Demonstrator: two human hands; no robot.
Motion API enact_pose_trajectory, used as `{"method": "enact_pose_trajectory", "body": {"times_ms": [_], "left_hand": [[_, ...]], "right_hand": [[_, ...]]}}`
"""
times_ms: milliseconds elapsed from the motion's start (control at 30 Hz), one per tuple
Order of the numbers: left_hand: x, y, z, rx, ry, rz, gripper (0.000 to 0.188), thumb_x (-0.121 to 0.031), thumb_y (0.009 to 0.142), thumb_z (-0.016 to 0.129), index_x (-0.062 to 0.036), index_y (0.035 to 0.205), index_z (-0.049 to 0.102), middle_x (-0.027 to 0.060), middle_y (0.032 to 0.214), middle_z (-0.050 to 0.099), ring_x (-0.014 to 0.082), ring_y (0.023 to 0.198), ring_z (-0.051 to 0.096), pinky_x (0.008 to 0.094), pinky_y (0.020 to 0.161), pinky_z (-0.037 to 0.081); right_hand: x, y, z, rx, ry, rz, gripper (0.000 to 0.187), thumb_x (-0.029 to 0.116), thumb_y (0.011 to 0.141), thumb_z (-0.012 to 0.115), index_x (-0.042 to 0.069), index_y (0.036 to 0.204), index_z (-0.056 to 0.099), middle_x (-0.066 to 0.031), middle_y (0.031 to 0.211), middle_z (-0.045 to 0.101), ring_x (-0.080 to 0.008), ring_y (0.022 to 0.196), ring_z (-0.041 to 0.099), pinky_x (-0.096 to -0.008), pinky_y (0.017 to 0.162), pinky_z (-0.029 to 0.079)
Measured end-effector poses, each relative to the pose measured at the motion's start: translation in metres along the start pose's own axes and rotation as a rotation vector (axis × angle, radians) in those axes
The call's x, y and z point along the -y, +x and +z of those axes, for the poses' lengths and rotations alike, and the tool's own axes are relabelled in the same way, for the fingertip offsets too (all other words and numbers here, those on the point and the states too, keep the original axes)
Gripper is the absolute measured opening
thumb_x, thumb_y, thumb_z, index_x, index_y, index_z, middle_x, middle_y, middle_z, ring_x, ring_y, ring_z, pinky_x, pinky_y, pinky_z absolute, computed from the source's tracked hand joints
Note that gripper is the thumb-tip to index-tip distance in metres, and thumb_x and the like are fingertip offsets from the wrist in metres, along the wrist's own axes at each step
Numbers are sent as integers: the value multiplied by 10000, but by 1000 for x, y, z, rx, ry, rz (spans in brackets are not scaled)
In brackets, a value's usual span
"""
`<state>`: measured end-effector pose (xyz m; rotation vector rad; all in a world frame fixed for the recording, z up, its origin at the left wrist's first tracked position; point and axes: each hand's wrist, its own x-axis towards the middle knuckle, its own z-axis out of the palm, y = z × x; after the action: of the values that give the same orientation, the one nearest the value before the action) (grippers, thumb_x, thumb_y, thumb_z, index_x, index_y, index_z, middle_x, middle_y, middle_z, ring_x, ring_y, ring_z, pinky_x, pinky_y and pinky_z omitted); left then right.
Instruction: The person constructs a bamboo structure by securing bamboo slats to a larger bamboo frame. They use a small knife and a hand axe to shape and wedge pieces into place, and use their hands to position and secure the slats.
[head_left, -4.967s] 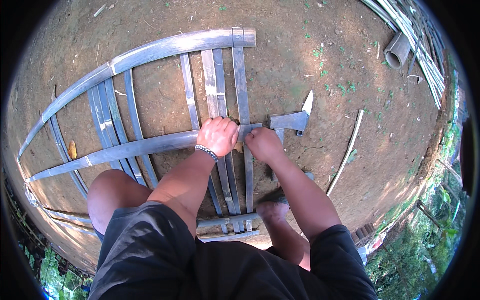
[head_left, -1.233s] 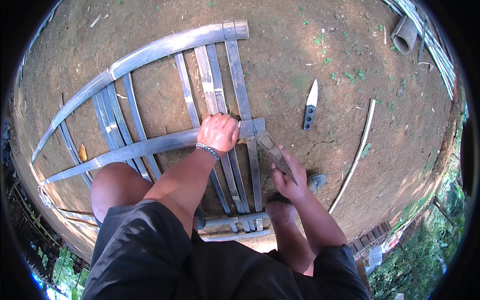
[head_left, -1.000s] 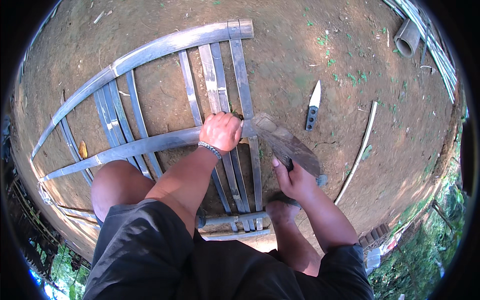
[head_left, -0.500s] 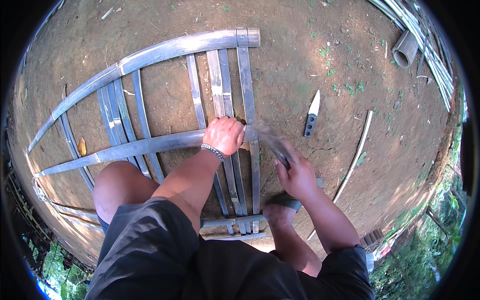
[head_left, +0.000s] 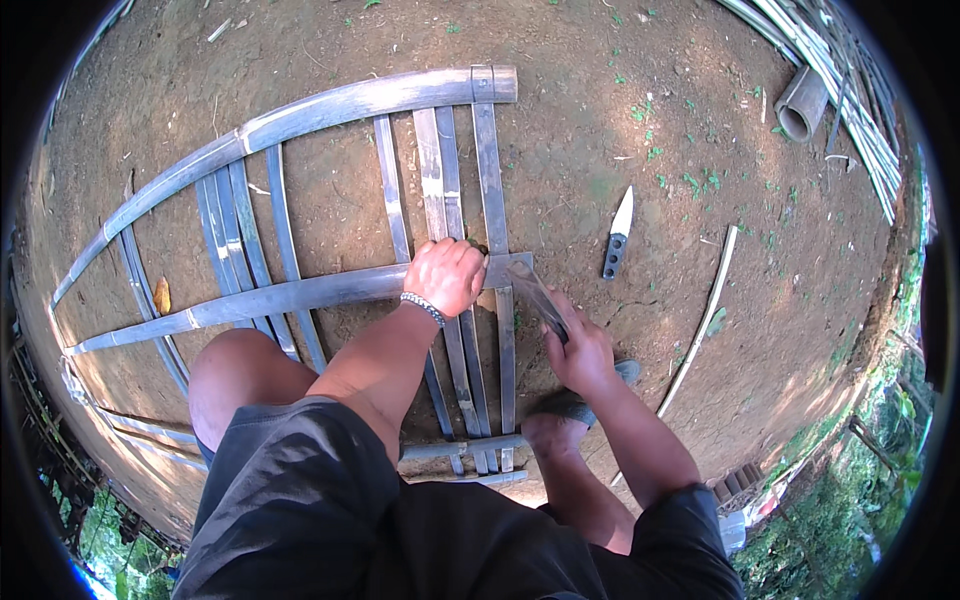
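My left hand [head_left: 445, 275] is closed around the middle split-bamboo rail [head_left: 330, 288] of a frame lying on the ground, close to its right end. Thin bamboo slats [head_left: 431, 175] cross under or through this rail, several of them reaching the curved far rail [head_left: 330, 108]. In my right hand [head_left: 582, 352] is a short dark piece of wood or bamboo [head_left: 540, 298], gripped at its lower end. Its upper tip meets the end of the middle rail, just right of my left hand. What lies under my left fingers is hidden.
A knife [head_left: 618, 235] with a dark, holed handle lies on the dirt to the right. Beyond it rests a long thin bamboo strip [head_left: 712, 300]. A short bamboo tube [head_left: 801, 103] and a bundle of pale strips [head_left: 840, 75] are at the far right.
The dark piece in my right hand was blurred by motion and now shows sharply against the rail's end. My right hand has shifted slightly down; my left hand keeps its hold.
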<state>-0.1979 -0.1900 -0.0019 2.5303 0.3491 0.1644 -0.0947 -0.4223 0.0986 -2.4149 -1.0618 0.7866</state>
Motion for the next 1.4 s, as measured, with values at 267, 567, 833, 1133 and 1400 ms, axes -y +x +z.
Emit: {"method": "enact_pose_trajectory", "body": {"times_ms": [267, 567, 833, 1133, 1400], "left_hand": [[1, -3, 0, -32, -3, 23, 155, -145, 756, 730, -120, 755, 577, 59, 758, 573, 273, 779, 610, 424, 711, 453], [4, -5, -2, 15, 40, 6, 111, -179, 793, 716, -138, 789, 613, 41, 778, 598, 247, 801, 621, 414, 734, 463], [7, -4, -1, 29, 26, 2, 116, -178, 789, 719, -138, 780, 610, 40, 776, 593, 247, 810, 623, 416, 738, 470], [2, -2, -2, -64, 7, 31, 183, -137, 760, 732, -120, 722, 554, 59, 737, 570, 271, 758, 611, 421, 693, 456], [3, -3, -1, -56, 1, 37, 199, -136, 754, 742, -117, 716, 548, 59, 745, 578, 273, 758, 616, 421, 691, 460]], "right_hand": [[8, -3, 12, -214, 125, -155, 731, 39, 873, 726, 119, 1545, 448, -163, 949, 690, -366, 735, 706, -458, 625, 559], [16, 2, 3, -335, 226, -223, 699, 68, 817, 750, 85, 1477, 520, -175, 981, 689, -369, 732, 697, -450, 629, 562], [5, -7, 18, -244, 249, -189, 779, 18, 753, 721, 105, 1494, 496, -169, 998, 669, -360, 769, 686, -438, 637, 559], [-21, -21, 41, -112, 100, -110, 801, 56, 765, 760, 115, 1506, 461, -176, 970, 638, -373, 759, 657, -459, 656, 546], [-19, -27, 31, -61, 14, -192, 696, 66, 775, 743, 81, 1433, 517, -178, 1067, 668, -379, 802, 681, -446, 685, 562]]}}
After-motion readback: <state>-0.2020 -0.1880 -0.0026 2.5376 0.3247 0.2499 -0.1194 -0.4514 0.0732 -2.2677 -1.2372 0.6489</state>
